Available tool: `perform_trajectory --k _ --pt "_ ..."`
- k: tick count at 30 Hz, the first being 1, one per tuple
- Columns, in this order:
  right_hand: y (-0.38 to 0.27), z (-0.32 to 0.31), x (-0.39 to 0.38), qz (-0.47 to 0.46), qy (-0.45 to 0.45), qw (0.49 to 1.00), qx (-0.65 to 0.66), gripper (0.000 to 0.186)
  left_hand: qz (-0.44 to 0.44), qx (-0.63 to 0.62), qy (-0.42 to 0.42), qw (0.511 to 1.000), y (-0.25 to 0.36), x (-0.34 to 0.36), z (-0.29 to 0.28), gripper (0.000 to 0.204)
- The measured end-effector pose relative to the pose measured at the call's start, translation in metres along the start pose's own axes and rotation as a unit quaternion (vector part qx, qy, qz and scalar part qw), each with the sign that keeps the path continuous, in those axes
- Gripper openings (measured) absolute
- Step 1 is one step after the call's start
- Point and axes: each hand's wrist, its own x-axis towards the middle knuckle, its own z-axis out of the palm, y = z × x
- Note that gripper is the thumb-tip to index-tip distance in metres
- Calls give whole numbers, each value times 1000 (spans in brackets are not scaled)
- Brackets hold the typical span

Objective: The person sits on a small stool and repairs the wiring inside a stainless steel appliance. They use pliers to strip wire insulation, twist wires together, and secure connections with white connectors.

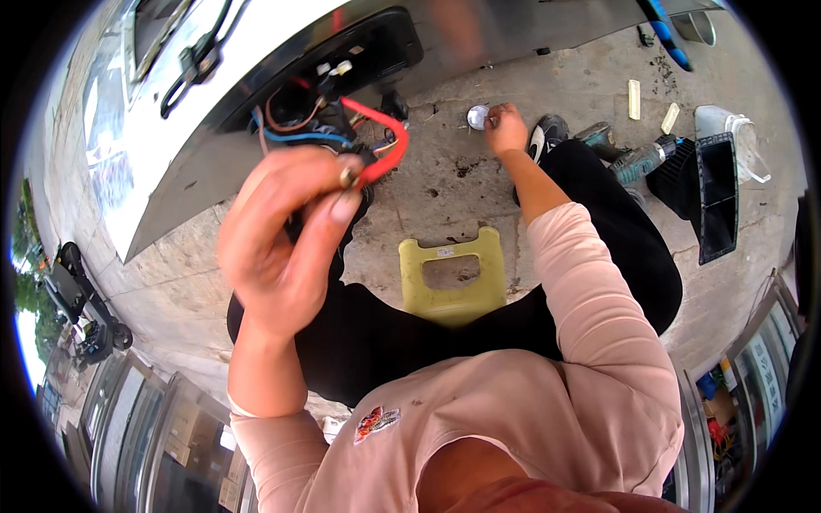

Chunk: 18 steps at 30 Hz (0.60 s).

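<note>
My left hand (pixel 291 231) is raised and closed, with the thumb and fingers pinching the end of a thick red cable (pixel 398 141). A small brassy metal end shows between the fingertips. From there the cable bends up to an opening in a dark panel (pixel 376 47). Beside it, a blue wire (pixel 308 136) and several thinner wires hang out of that opening. Low and farther off, my right hand (pixel 509 130) has curled fingers at the edge of a small round white container (pixel 477 117) by the floor. Whatever those fingers grip is too small to make out.
A yellow plastic stool (pixel 453 299) stands between my legs. On the right are a teal power drill (pixel 643 161), a black divided tray (pixel 718 197) and a white bucket (pixel 714 122). A dark shoe (pixel 549 132) is close to my right hand. Glass cabinets (pixel 184 436) stand behind me.
</note>
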Motion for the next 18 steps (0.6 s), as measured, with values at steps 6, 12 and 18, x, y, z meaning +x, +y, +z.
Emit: perform_trajectory --k 6,12,18 --pt "-21 -106 13 -50 -184 971 146 14 25 28 -24 999 21 -7 -3 18" --pt "-154 -274 -29 -147 -240 899 337 7 67 53 4 996 20 -21 -4 16" --pt "-244 -367 -80 -248 -162 883 364 8 140 167 -4 976 35 -30 -5 14"
